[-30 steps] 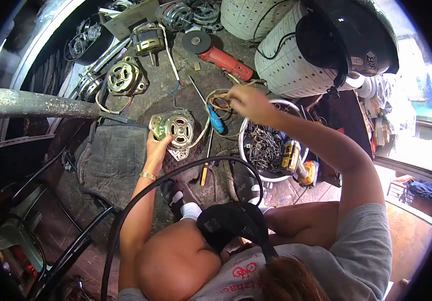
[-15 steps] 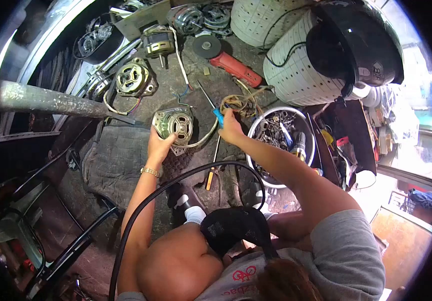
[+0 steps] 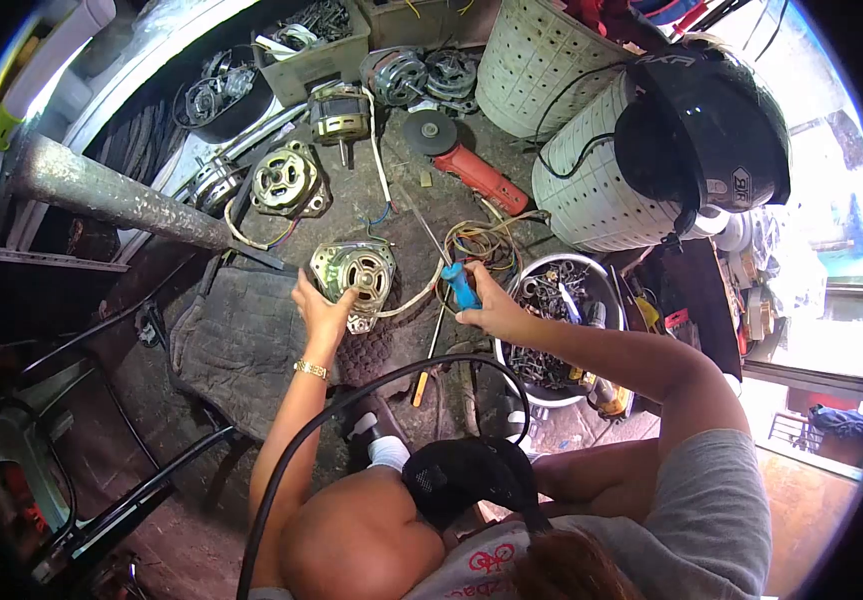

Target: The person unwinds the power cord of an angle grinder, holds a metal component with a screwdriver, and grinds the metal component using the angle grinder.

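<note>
My left hand (image 3: 325, 312) is closed on a small electric motor (image 3: 329, 262) lying on the floor, its thumb across the face and its fingers along the left side. A pale cable runs from the motor toward the right. Just right of it, my right hand (image 3: 496, 306) grips the blue handle of a screwdriver (image 3: 462, 288). The long shaft points up and left, apart from the motor. Behind the screwdriver lies a coil of yellowish wire (image 3: 486, 243). Below, a second screwdriver with a yellow handle (image 3: 420, 389) rests on the floor.
More motors (image 3: 288, 180) stand at the back left, near a red angle grinder (image 3: 481, 182). A white basin (image 3: 554, 402) full of metal parts sits beside my right forearm. Perforated drums (image 3: 591, 195) and a black helmet (image 3: 716, 135) are at the back right. A black hose (image 3: 301, 435) arches before me.
The view has shifted, so the scene sits lower and farther right. My right hand has moved right and toward me with the blue screwdriver. My left hand stays on the motor.
</note>
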`<state>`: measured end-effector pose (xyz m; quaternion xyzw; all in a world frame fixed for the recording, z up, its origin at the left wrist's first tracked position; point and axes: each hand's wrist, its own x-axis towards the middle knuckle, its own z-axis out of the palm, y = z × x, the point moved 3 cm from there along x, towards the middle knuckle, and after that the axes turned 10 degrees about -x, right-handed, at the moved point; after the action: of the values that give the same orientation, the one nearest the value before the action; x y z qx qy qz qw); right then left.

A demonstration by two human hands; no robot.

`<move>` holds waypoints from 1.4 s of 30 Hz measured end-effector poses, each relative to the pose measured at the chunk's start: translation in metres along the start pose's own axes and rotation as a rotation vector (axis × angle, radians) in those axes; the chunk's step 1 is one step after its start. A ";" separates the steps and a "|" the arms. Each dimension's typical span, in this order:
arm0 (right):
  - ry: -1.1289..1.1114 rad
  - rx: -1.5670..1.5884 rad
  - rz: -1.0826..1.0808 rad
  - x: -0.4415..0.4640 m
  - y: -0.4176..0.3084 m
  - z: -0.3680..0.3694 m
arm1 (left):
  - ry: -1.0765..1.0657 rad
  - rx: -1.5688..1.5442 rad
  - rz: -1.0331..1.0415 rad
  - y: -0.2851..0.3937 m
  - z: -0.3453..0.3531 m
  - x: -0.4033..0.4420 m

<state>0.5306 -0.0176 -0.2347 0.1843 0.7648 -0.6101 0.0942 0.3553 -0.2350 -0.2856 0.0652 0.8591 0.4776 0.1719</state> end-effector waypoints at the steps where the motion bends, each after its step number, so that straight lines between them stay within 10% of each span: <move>1: 0.003 0.033 0.000 -0.001 0.001 0.003 | 0.096 0.040 0.141 0.006 -0.003 -0.001; 4: 0.006 -0.007 -0.009 -0.001 0.001 0.007 | 0.232 0.091 0.386 0.052 -0.010 -0.014; 10: 0.034 -0.147 -0.067 -0.001 -0.015 0.015 | -0.218 -1.062 0.177 0.132 0.010 -0.023; 28: 0.275 -0.190 -0.433 0.029 -0.008 0.033 | -0.457 -1.041 0.471 0.177 0.002 -0.052; 30: 0.242 -0.112 -0.154 0.016 -0.018 0.043 | -0.411 -0.976 0.329 0.180 0.015 -0.062; 35: 0.080 -0.455 -0.465 -0.039 -0.049 0.022 | -0.548 -0.652 0.209 0.142 0.024 -0.081; 38: -0.086 -0.458 -0.198 -0.096 -0.028 -0.037 | -0.446 -0.556 0.062 0.139 0.007 -0.085; 42: 0.603 -0.544 0.080 -0.220 0.033 -0.139 | -0.568 -0.742 -0.318 0.101 -0.021 -0.061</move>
<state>0.7563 0.0866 -0.1495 0.3527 0.8840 -0.2998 -0.0653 0.3994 -0.2152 -0.1761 -0.0046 0.5495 0.6826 0.4818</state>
